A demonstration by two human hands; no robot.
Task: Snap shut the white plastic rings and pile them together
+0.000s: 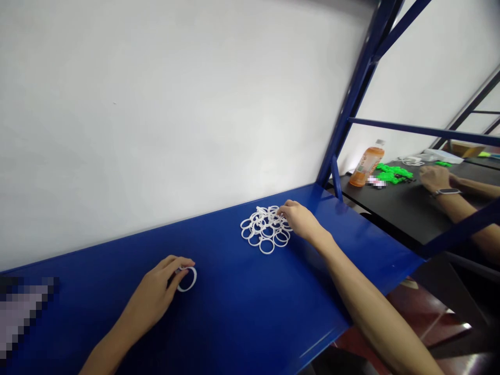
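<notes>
Left hand (158,289) pinches ring (187,278); pile (265,229) under right hand (300,221).

You find no readable text here. Label on orange plastic drink bottle (366,166) too small and partly blurred. Pixelated patch at lower left corner hides whatever stands there. No numbers, no brands, no signs visible.

The left hand (162,289) pinches a single white ring (187,279) on the blue shelf (242,312). The right hand (302,220) rests its fingertips on the ring pile (265,229). A co-worker's hand (435,178) lies near an orange bottle (366,164).
</notes>
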